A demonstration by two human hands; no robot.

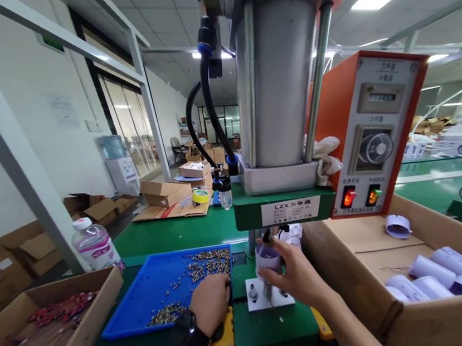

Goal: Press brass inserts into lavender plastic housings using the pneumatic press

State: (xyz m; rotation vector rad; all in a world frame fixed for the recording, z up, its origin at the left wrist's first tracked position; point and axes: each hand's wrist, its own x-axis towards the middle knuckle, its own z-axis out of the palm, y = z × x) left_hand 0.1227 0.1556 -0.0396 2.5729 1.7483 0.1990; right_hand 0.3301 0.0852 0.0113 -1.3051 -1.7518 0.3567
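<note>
My right hand (pixel 300 274) reaches in from the right and grips a white plastic cylinder (pixel 267 260) between thumb and fingers. The cylinder is upright under the press head, above a light metal fixture plate (pixel 268 296). My left hand (pixel 210 297), with a dark watch on its wrist, is over the right edge of a blue tray (pixel 138 291). Its fingers are curled in; what they hold, if anything, is hidden. Small brass-coloured metal pieces (pixel 212 260) lie scattered in the tray. A yellow control box (pixel 226 343) is just below the left hand.
The press cylinder (pixel 273 88) stands directly ahead, beside an orange control unit (pixel 376 135) with lit switches. At right, a cardboard box (pixel 438 333) holds several white cylinders (pixel 433 271). At left are a box (pixel 109 287) of red-and-dark parts and a pink-labelled bottle (pixel 95 246).
</note>
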